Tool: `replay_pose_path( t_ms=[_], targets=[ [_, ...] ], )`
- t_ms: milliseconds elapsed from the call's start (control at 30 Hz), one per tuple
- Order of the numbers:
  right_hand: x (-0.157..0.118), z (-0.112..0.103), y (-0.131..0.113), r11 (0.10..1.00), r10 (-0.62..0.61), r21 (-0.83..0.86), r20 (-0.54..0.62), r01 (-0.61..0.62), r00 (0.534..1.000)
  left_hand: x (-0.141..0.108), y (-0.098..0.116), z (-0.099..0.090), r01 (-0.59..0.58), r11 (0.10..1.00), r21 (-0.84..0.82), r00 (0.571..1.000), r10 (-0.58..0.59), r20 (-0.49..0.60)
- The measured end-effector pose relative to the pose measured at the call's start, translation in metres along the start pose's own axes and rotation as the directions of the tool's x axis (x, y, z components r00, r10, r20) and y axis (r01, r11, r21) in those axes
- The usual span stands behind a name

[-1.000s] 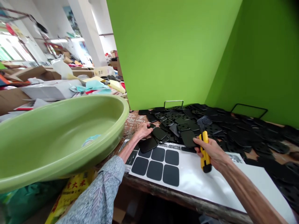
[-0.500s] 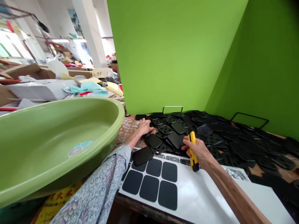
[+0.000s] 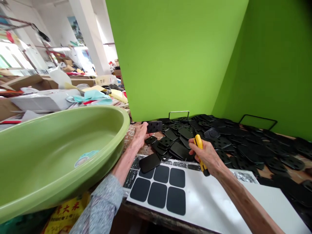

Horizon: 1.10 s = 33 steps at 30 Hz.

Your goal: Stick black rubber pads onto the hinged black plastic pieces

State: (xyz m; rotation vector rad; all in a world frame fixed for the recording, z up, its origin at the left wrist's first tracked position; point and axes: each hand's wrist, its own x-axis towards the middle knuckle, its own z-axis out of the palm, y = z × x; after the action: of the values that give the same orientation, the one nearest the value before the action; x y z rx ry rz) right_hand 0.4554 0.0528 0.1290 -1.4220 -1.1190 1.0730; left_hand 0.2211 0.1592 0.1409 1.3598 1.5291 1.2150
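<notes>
Between the fingers of my left hand (image 3: 140, 134) is a black plate with holes (image 3: 155, 126), tilted up at the left end of the pile. My right hand (image 3: 206, 154) is closed around a yellow utility knife (image 3: 200, 149), its tip pointing away over the pile. Many flat black pieces (image 3: 180, 150) lie heaped across the table. In front, a white sheet (image 3: 202, 195) carries rows of dark rounded squares (image 3: 157, 195). A loose black piece (image 3: 149, 162) rests across the sheet's upper left corner.
A large green basin (image 3: 104, 156) stands at the left, close to my left arm. Green panels (image 3: 175, 58) rise behind and right of the pile, with a metal handle (image 3: 179, 112) at the base. Boxes and bags (image 3: 48, 97) clutter the background left. A yellow bag (image 3: 64, 211) is below the basin.
My left hand has lifted a black plate from the pile and drawn back slightly left. The knife stays in my right hand, a little lower. The view has shifted slightly.
</notes>
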Motion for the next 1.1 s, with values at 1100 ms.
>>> replay_pose_path(
  t_ms=[1100],
  targets=[
    [-0.284,-0.010,0.079,0.824,-0.343,-0.498,-0.056,0.272,0.938,-0.334,-0.072,-0.005,0.702,0.680,-0.211,0.591,-0.391,0.705]
  ],
)
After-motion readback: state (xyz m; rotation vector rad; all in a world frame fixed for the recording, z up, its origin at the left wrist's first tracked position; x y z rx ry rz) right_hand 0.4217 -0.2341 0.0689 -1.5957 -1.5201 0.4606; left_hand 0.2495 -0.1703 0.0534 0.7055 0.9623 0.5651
